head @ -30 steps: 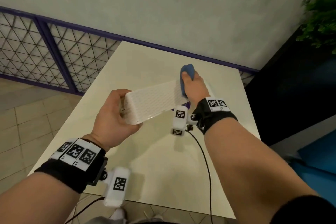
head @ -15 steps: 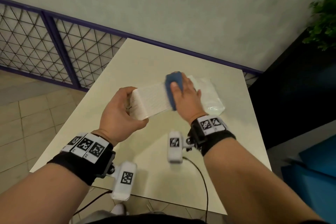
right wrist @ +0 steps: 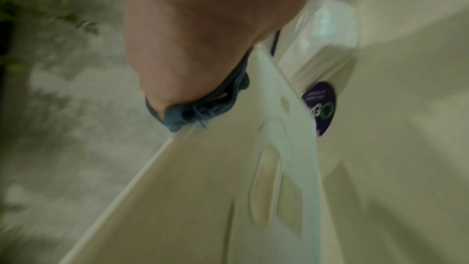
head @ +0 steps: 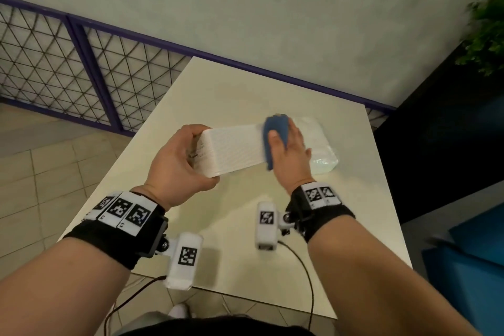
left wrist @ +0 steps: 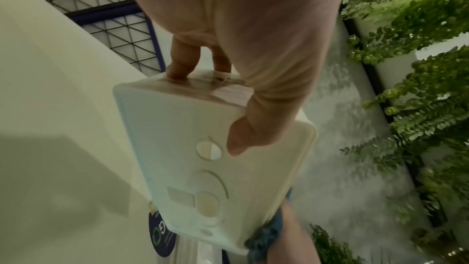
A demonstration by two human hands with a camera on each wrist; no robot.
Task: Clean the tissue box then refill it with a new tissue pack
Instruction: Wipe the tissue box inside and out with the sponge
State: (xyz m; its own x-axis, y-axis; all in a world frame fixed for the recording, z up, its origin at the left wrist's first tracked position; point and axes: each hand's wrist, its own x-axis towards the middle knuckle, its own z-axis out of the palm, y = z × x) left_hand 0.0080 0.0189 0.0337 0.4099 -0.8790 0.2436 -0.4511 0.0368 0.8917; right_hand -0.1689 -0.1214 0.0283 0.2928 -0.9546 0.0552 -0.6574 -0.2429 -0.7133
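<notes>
My left hand (head: 180, 161) grips the near end of a white ribbed tissue box (head: 234, 148), held above the cream table (head: 218, 240). In the left wrist view, the thumb lies on the box's underside (left wrist: 215, 168) and the fingers (left wrist: 182, 61) curl over its end. My right hand (head: 289, 150) holds a blue cloth (head: 275, 131) wrapped over the box's far part, thumb on top. The right wrist view is blurred; the cloth (right wrist: 193, 107) is pressed to the box edge (right wrist: 228, 178). Behind the box lies a clear-wrapped tissue pack (head: 321, 153) with a dark round label (right wrist: 321, 105).
A purple-framed mesh railing (head: 81, 73) runs along the table's left and far sides before a grey wall. A dark cabinet (head: 436, 144) with a green plant (head: 485, 24) stands to the right. Cables hang from both wrist cameras over the table's near edge.
My right hand with the cloth slid along the box from its far end toward the middle, then back out toward the far part. The left hand kept its grip.
</notes>
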